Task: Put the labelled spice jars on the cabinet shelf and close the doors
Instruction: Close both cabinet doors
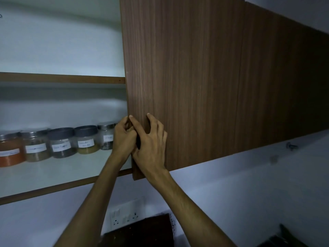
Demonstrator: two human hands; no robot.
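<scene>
With left grip (122, 138) and right grip (151, 145) curled on door (195, 77) edge, jars (62, 145) shelved at 9 o'clock: ease shut slowly, slipping both clear before seating.

White switch-and-socket panel (124, 215) on the wall (249, 184), dark board (142, 232) just below it.

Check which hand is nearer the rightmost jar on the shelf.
Left. The left hand grips the edge of the cabinet door, right beside the rightmost jar; the right hand rests on the door front, farther from it.
</scene>
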